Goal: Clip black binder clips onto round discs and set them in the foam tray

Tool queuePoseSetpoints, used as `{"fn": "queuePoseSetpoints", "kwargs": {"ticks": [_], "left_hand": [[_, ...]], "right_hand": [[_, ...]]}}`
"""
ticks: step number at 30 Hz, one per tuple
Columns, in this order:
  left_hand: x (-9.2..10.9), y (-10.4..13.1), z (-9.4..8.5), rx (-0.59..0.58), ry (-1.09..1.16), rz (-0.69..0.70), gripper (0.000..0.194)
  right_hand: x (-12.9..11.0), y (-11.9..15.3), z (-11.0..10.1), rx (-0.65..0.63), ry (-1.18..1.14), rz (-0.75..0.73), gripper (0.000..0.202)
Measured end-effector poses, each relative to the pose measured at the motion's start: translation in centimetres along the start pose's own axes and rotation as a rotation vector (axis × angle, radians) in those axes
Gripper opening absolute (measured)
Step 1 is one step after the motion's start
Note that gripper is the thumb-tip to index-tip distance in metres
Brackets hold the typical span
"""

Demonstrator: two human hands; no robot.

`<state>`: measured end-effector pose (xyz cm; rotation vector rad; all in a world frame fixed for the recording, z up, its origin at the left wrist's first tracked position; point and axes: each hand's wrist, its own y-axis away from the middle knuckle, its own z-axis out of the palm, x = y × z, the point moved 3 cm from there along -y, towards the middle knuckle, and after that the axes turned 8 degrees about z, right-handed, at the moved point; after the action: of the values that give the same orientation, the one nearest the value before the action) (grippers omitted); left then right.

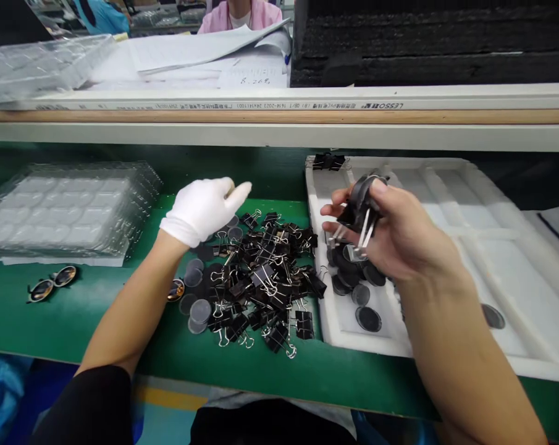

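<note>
My right hand (395, 222), bare, holds a black binder clip (353, 213) with silver handles above the white tray. Dark round discs (366, 188) are in the same grip, against the clip; whether it clamps them I cannot tell. My left hand (209, 207), in a white glove, hovers over the far left side of a heap of binder clips (265, 278). Its thumb stands apart from the bent fingers, and nothing shows between them. Clear and dark discs (199, 311) lie along the heap's left side.
A white foam tray (353, 343) on the right holds dark discs (369, 319) and a clip (328, 162) at its corner. Clear plastic trays (61, 210) are stacked left, behind sunglasses (52, 283). A shelf edge (260, 133) crosses above; a person in pink (214, 18) is beyond.
</note>
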<state>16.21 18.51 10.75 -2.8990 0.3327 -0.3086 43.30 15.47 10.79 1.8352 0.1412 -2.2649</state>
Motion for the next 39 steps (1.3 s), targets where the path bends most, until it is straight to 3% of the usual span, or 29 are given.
{"fn": "queuePoseSetpoints", "kwargs": {"ticks": [3, 7, 9, 11, 14, 17, 19, 23, 28, 32, 36, 39], "left_hand": [[-1.5, -1.1, 2.7, -0.138, -0.216, -0.001, 0.066], [-0.7, -1.6, 6.1, -0.189, -0.249, 0.335, 0.057], [-0.5, -1.7, 6.8, -0.206, -0.241, 0.424, 0.043], [-0.5, -1.8, 6.5, -0.132, -0.217, 0.442, 0.031], [0.4, -1.0, 4.3, 0.115, -0.107, 0.379, 0.029], [2.8, 1.3, 1.6, 0.406, 0.204, 0.261, 0.031], [4.9, 3.1, 0.1, 0.49, 0.427, 0.217, 0.033], [7.5, 5.1, -1.4, 0.292, 0.53, 0.267, 0.039], [6.3, 4.6, -1.9, 0.164, 0.433, 0.321, 0.047], [6.0, 4.2, -1.5, 0.034, 0.395, 0.385, 0.054], [6.5, 4.4, -1.3, -0.012, 0.463, 0.428, 0.059], [6.7, 4.4, -1.2, -0.005, 0.446, 0.442, 0.063]], "right_hand": [[1.0, -0.4, 0.9, 0.062, -0.102, 0.115, 0.038], [2.0, -0.4, 1.6, 0.033, -0.052, 0.248, 0.032], [2.4, -0.1, 1.7, -0.005, -0.013, 0.322, 0.029], [2.7, 0.1, 1.6, -0.041, 0.064, 0.344, 0.029], [3.2, 0.4, 1.6, -0.109, 0.197, 0.258, 0.029], [3.9, 0.6, 1.9, -0.087, 0.229, 0.172, 0.029], [4.3, 0.9, 2.0, -0.025, 0.254, 0.121, 0.032], [4.0, 1.7, 1.6, 0.06, 0.343, 0.001, 0.03], [2.3, 2.3, 1.1, 0.08, 0.594, -0.168, 0.011], [1.1, 2.3, 1.3, -0.027, 0.763, -0.256, 0.006], [0.5, 2.4, 1.8, -0.255, 0.733, -0.213, 0.005], [0.2, 2.6, 2.1, -0.332, 0.699, -0.172, 0.011]]}}
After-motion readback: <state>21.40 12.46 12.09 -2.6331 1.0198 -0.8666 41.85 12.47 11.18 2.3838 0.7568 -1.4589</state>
